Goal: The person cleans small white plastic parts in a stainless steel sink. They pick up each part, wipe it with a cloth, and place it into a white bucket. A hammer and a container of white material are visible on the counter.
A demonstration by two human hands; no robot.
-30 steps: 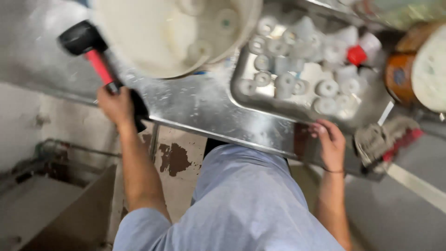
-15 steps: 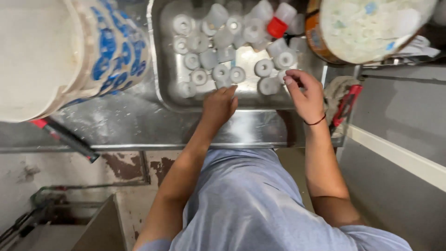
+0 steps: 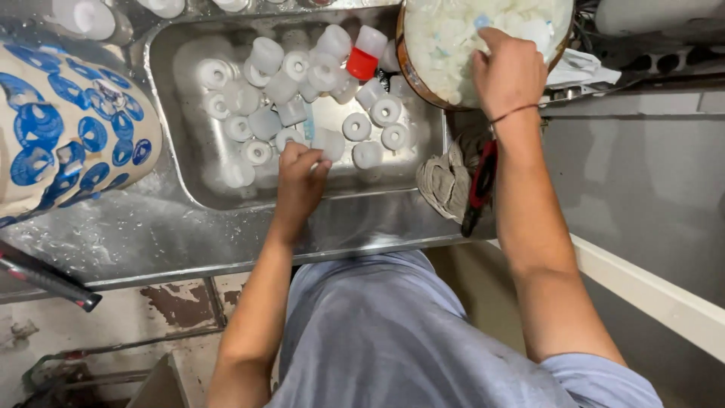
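Left hand curled into the steel sink, fingers pinched on a small white plastic cap among pale round caps and a red one. Right hand closed loosely, knuckles up, over the brown-rimmed tub of white pieces; grip hidden, cannot tell. Frayed rag beside the sink.

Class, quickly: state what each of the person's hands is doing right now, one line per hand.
Left hand: closed on a small white plastic bottle in the steel sink.
Right hand: in the round brown-rimmed tub; grip cannot be told.

A shiny wet metal counter fills ten o'clock. A grey wall with a white ledge stands at four o'clock. Peeling, stained wall shows at eight o'clock.
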